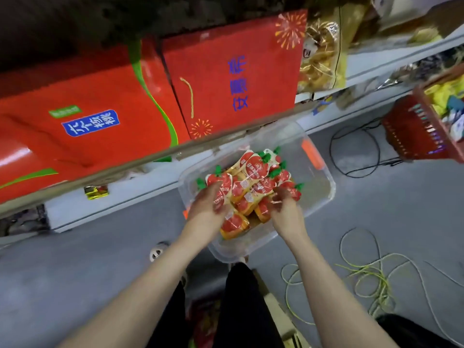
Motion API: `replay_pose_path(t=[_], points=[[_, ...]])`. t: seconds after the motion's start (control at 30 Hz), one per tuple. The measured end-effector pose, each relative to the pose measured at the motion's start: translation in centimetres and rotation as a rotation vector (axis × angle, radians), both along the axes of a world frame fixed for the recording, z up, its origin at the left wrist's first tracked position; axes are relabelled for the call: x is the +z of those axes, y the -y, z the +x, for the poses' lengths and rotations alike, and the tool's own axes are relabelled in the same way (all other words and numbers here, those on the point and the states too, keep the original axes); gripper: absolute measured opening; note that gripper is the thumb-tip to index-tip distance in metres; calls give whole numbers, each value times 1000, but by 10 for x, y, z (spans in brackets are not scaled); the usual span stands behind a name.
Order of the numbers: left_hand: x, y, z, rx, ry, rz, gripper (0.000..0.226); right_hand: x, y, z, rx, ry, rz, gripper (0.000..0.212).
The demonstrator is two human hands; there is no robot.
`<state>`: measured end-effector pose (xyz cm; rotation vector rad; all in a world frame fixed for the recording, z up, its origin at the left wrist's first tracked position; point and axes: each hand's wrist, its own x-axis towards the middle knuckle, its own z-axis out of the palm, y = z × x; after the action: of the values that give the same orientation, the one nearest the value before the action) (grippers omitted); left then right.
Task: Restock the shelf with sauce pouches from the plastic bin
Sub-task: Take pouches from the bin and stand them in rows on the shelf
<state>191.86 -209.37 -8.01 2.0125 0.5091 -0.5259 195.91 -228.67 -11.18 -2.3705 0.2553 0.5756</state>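
The head camera looks down at a clear plastic bin (324, 177) on the gray floor (75, 272), just right of the middle of the frame. The bin has an orange clip (312, 153) on its far side. Inside it lies a heap of sauce pouches (253, 182). They are red and yellow with small green caps.

Both bare arms reach up from the bottom of the frame into the bin. The left hand (209, 204) sits on the left side of the heap, and its fingers bend around some pouches. The right hand (286, 209) is on the right side of the heap, and its fingers curl into the pouches there. The heap sits between the two hands.

The shelf (150, 156) runs from the lower left up to the right, just above the bin. Two big red boxes (88, 116) stand on it in the upper left. Gold snack bags (319, 54) are at the top, right of the boxes. A red basket (414, 131) is at the right edge. A black cord (356, 151) lies on the floor near it. A green cord (371, 272) lies tangled in the lower right.
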Motion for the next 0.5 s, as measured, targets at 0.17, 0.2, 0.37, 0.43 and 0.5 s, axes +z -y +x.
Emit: replay_pose_path(t=[0.17,0.2,0.37,0.43,0.5], points=[[-71,41,12,48,-80,100,65,-85,15,69,160,-76,-116,43],[-82,45,14,51,-57,120,66,-101,14,82,157,-69,-131,46],[-125,52,27,21,-7,258,68,-154,2,120,182,-173,-300,64],[-133,53,30,7,-3,315,67,-158,-1,118,84,-118,-257,60],[-134,52,32,4,28,349,64,-153,-2,108,-95,14,-37,46]])
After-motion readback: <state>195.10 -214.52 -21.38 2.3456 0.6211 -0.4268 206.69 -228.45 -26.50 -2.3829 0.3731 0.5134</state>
